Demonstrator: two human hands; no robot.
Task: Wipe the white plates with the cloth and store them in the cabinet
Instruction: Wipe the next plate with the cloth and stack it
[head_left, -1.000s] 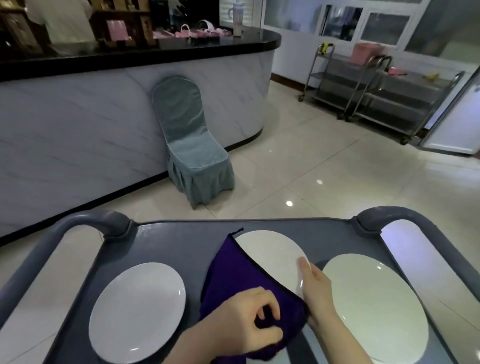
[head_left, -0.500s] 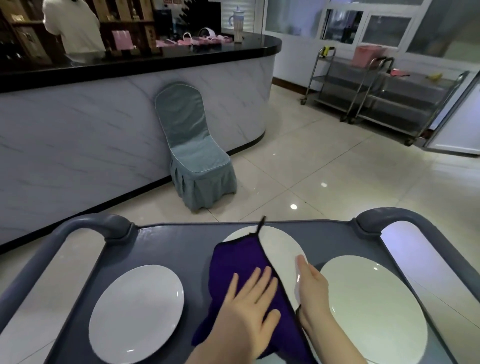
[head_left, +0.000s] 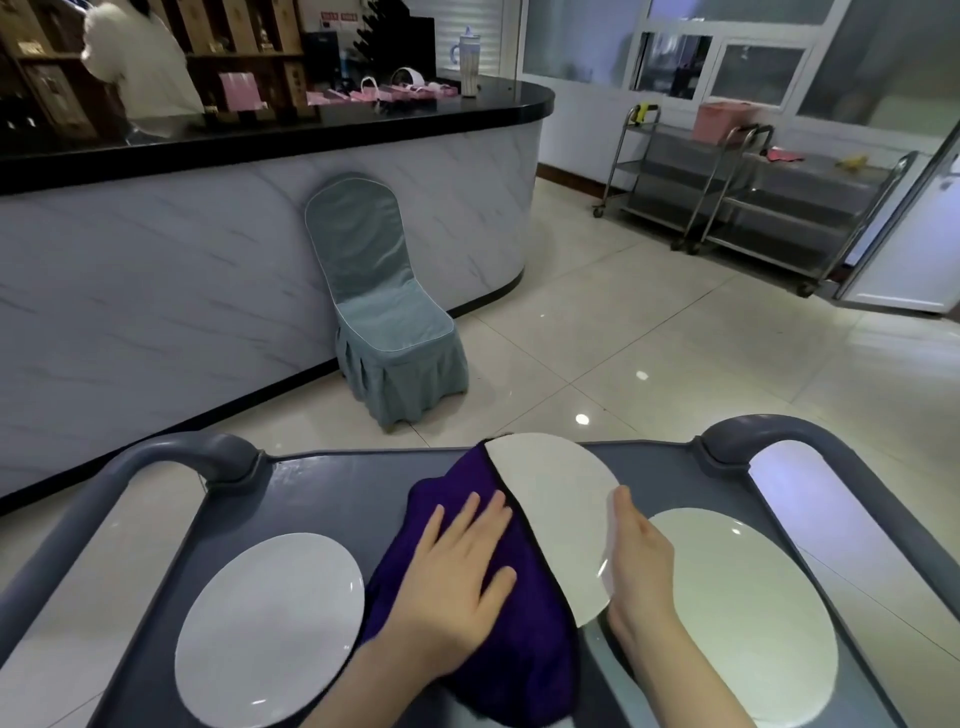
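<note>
Three white plates lie on a grey cart (head_left: 332, 488). The middle plate (head_left: 556, 514) is half covered by a purple cloth (head_left: 524, 644). My left hand (head_left: 457, 577) presses flat on the cloth with its fingers spread and straight. My right hand (head_left: 636, 561) lies edge-on along the middle plate's right rim, fingers straight and touching it. The left plate (head_left: 270, 629) and the right plate (head_left: 743, 608) sit bare on either side, untouched.
The cart has raised grey handles at its far corners (head_left: 208, 452). Beyond it a covered blue-grey chair (head_left: 384, 322) stands against a marble counter (head_left: 208, 249). Steel trolleys (head_left: 753, 197) line the far right wall. A person (head_left: 140, 67) stands behind the counter.
My left hand went from bunching the cloth with curled fingers to lying flat, and pushed the cloth away across the plate's left half. My right hand stayed on the rim.
</note>
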